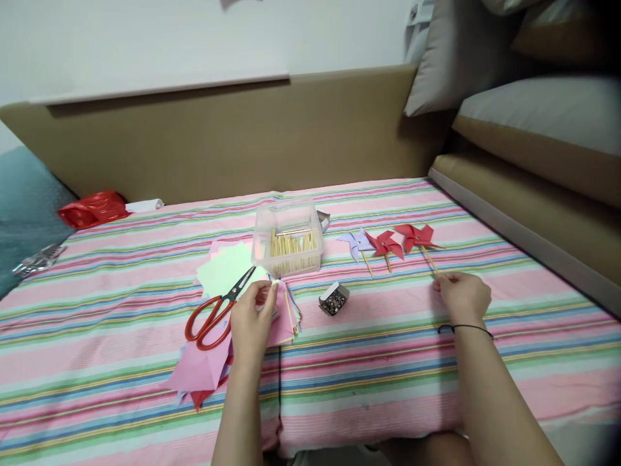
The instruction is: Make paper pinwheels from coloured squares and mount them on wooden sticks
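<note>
Head view: left hand (252, 320) rests on the paper stack (228, 304), fingers curled and pinching the top corner of the sheets near the front of the clear plastic box (287, 241). Right hand (463, 296) is closed narrow, thumb and fingertips pinching the bottom end of the stick of the rightmost red pinwheel (416, 237), which lies flat on the striped cloth (388, 362) covering the table. A black band (466, 329) sits on the right wrist. Two more pinwheels lie just left of it in a row, another red one (385, 244) and a pale purple one (358, 243), close together, edges nearly touching. Red-handled scissors (216, 314) lie on top of the paper stack, just left of the left hand, blades pointing toward the box. Stack holds pale green, pink and red sheets, fanned out unevenly. Plastic box holds wooden sticks (294, 249) and has no lid on. Small open box of metal pins (333, 300) sits on the cloth between the two hands, nearer the left hand. Red plastic bag (94, 208) lies at the far left edge of the cloth, well apart from the hands. Brown couch back (218, 142) runs behind the table; cushions at the upper right.
</note>
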Tool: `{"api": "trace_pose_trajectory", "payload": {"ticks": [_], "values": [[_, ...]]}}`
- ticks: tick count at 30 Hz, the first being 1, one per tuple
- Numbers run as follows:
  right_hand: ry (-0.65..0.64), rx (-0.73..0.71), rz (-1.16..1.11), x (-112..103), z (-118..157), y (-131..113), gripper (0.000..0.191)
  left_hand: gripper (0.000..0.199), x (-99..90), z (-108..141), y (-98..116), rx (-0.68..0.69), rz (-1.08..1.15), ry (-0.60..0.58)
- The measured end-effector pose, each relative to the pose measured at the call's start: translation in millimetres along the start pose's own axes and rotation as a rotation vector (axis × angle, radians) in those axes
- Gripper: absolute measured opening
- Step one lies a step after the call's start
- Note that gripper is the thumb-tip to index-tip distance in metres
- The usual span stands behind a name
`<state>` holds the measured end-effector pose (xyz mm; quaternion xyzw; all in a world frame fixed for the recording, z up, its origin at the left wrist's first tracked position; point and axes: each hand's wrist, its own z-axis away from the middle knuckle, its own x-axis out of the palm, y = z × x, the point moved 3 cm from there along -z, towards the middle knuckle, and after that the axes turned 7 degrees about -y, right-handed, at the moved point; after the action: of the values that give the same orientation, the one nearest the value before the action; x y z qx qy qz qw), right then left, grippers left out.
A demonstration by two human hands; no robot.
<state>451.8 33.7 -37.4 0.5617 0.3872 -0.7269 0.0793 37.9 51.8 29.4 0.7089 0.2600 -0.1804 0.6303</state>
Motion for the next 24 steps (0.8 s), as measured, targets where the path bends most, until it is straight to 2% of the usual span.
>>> {"api": "trace_pose_trajectory", "payload": {"ticks": [4,10,20,24], "values": [[0.003,0.002,0.039,-2,1,0,0.024,0.028,-1.3,0,-1,0.001,0.025,0.073],[-0.003,-0.031,0.101,-2,6,-8,0.026,0.027,-1.3,-1,-2,-0.009,0.0,0.031],[0.023,-0.026,0.128,-1,5,-6,0.031,0.023,-15.1,-2,-12,-0.078,0.001,0.191],[0.035,-0.04,0.114,-9,7,-5,0.031,0.022,-22.4,-3,-21,-0.131,0.047,0.234]]}}
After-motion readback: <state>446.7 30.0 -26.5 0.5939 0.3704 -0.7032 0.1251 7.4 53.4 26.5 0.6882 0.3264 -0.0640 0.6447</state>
